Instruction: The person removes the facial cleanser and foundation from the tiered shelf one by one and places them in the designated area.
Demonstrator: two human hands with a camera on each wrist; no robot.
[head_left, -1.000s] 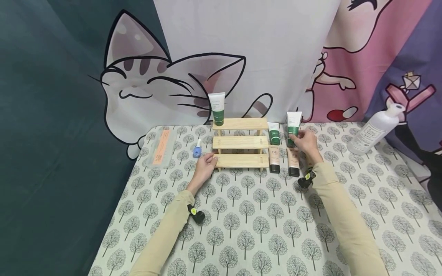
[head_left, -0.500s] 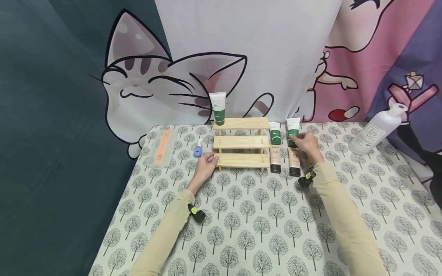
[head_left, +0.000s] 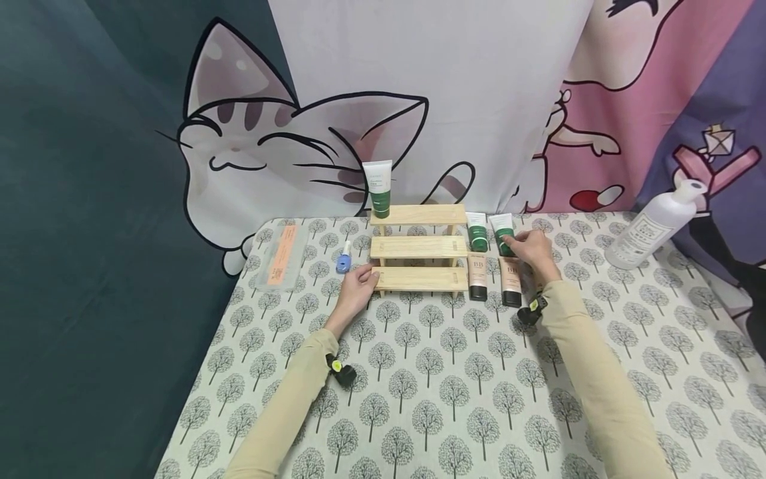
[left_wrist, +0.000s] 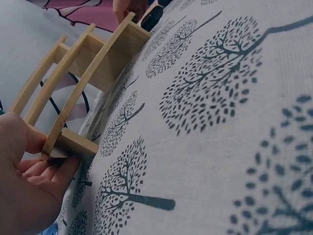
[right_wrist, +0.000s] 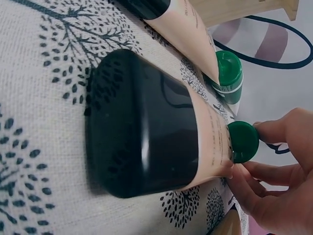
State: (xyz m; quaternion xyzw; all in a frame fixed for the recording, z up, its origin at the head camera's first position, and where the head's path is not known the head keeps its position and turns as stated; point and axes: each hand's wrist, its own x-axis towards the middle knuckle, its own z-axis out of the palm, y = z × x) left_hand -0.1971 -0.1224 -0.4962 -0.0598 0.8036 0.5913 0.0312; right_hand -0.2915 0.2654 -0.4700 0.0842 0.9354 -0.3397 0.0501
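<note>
My left hand (head_left: pixel 356 287) pinches the left end of a three-step wooden display stand (head_left: pixel 419 278) at its lowest step. In the left wrist view, the thumb lies on top of the board and the fingers are under it. My right hand (head_left: pixel 534 251) pinches a green-and-white squeeze tube (head_left: pixel 501 223) near its green cap (right_wrist: pixel 243 142). This tube leans back, behind a beige BB cream tube (head_left: pixel 510 276) with a black cap. Beside it lies another green-and-white tube (head_left: pixel 477 233), behind a second BB cream tube (head_left: pixel 477 271). A third green-and-white tube (head_left: pixel 378 189) stands upright on the top step.
Left of the stand lie a small blue-and-white item (head_left: pixel 344 261) and a clear case (head_left: pixel 280 258) with an orange label. A white pump-type bottle (head_left: pixel 649 226) is at the right. A cat-print curtain (head_left: pixel 335 153) hangs behind the tree-patterned tablecloth (head_left: pixel 419 399).
The tube in my right hand has tipped back and down from a more upright stance, its top shifting slightly left. My left hand stays on the stand.
</note>
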